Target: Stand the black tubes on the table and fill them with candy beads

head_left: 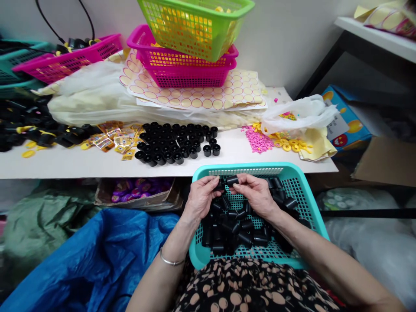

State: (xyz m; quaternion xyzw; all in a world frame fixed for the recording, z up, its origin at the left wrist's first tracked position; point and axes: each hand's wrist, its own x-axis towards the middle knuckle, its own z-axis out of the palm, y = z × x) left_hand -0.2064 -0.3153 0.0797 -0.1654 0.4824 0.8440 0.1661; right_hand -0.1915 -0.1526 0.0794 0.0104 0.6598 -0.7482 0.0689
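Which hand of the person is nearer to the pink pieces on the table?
Right. The right hand is over the teal basket, almost straight in front of the pink pieces; the left hand is farther off, to their left, at the basket's left side.

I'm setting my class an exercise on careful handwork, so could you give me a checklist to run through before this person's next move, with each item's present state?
1. Right hand has a grip: ok, a black cylinder sits at its fingertips.
2. Left hand has its own piece: cannot tell, the dark shape at its fingertips blends into what lies behind.
3. Loose black pieces within reach: ok, many lie in the turquoise basket under the hands.
4. Black cups grouped on the table: ok, though two stand slightly apart.
5. Pink bits apart from the yellow rings: not ok, the piles meet.
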